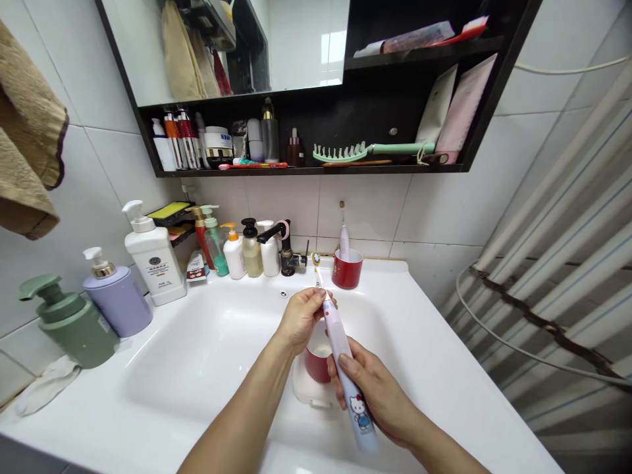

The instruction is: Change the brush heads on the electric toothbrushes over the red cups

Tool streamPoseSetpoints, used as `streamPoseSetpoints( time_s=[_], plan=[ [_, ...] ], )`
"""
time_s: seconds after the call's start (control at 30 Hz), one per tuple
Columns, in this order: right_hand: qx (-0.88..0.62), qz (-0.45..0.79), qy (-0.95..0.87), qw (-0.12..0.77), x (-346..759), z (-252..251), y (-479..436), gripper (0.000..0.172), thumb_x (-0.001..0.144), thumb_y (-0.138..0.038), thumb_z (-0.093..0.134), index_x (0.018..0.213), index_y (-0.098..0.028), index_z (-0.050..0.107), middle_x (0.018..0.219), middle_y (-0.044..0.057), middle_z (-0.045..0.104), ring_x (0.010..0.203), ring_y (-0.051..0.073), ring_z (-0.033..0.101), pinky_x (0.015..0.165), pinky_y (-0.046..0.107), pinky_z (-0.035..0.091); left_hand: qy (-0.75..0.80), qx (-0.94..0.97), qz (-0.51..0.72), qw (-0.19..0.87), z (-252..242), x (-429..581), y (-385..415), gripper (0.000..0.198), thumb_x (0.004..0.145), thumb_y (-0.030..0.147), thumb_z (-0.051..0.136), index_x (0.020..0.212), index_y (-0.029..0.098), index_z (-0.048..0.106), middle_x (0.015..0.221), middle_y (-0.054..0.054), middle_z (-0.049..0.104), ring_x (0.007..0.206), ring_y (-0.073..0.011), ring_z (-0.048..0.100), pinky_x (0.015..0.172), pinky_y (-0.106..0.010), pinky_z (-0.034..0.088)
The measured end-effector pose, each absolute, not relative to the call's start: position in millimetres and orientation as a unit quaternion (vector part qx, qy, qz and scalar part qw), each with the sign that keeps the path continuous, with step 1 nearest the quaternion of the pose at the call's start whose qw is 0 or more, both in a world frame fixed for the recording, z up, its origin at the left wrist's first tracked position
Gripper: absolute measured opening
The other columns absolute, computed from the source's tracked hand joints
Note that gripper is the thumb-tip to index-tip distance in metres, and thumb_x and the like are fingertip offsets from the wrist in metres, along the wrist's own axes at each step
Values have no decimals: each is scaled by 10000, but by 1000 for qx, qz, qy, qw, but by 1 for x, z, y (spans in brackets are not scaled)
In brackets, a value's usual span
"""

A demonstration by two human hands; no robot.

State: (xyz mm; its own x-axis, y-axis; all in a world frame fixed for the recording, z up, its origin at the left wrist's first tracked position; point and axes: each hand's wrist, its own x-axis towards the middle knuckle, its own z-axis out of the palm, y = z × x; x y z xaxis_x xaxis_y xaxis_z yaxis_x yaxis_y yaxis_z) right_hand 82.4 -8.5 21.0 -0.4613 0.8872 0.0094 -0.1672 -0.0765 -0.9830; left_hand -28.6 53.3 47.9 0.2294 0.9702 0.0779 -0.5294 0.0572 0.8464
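Note:
An electric toothbrush (348,375) with a pale pink and blue handle and a cartoon cat print slants over the basin, its head pointing away from me. My right hand (368,375) is wrapped round the handle's lower half. With my left hand (305,318) I pinch the toothbrush where the white neck joins the handle. Beneath my hands, a red cup (317,366) stands on a pale pink-white case (312,393) inside the white sink (197,368). My hands and the toothbrush hide part of the cup. Behind them, another red cup (347,271) holds a lilac electric toothbrush (344,240).
A black faucet (285,247) rises at the sink's back edge. Several pump bottles line the back and left, including a purple bottle (120,303) and a green one (79,329). Overhead hangs a dark mirror cabinet (375,118) holding a mint hairbrush (345,154). White folding panels (557,263) stand right.

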Motion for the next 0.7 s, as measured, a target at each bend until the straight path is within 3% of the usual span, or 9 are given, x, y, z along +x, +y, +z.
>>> streamPoseSetpoints(
  time_s=[0.23,0.47,0.6,0.7],
  plan=[
    [-388,564,-587,432,83,14,-5,333,721,-335,372,1024,-200,344,527,-47,408,422,58,357,404,186,311,353,442,547,617,43,-25,55,188,579,293,535,610,108,525,563,-6,519,511,-59,439,542,-195,328],
    [-355,633,-525,445,79,17,-6,248,700,-365,393,880,-193,404,587,-36,430,419,53,377,403,188,316,340,433,552,626,46,-22,52,232,580,342,518,611,112,516,546,-1,515,483,-58,435,523,-201,335],
    [-369,598,-480,525,74,31,10,246,690,-390,389,838,-194,408,620,-21,460,469,69,405,426,188,324,347,424,578,605,50,-27,49,264,605,353,485,739,126,506,632,-18,537,580,-81,485,592,-220,358],
    [-376,532,-506,565,68,40,33,253,664,-381,422,830,-189,433,627,-21,454,542,85,425,504,204,353,397,469,575,541,44,-35,47,195,589,271,509,728,135,495,643,-11,532,608,-88,489,622,-231,364]
  ],
)
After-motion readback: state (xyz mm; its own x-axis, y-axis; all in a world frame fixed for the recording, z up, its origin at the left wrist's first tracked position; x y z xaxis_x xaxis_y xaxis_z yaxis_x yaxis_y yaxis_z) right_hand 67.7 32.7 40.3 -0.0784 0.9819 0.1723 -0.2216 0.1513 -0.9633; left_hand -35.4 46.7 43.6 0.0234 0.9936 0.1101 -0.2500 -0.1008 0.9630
